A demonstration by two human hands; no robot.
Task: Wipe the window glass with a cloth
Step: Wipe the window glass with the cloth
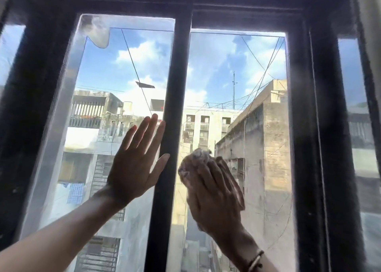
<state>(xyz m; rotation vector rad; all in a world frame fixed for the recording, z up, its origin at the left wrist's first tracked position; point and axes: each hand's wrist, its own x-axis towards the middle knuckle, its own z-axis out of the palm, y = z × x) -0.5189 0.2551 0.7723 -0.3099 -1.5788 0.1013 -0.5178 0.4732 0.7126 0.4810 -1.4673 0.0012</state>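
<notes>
Cloth (208,164) | pressed on glass (237,69) in right hand (214,201) grip | left hand (132,168) flat, fingers spread

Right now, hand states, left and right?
Left hand: open, flat against the left pane, holding nothing.
Right hand: pressing the cloth on the right pane.

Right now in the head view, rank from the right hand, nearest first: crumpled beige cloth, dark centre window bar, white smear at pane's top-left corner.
1. Crumpled beige cloth: under the right hand, pressed on the right pane.
2. Dark centre window bar: just left.
3. White smear: far up-left.
</notes>
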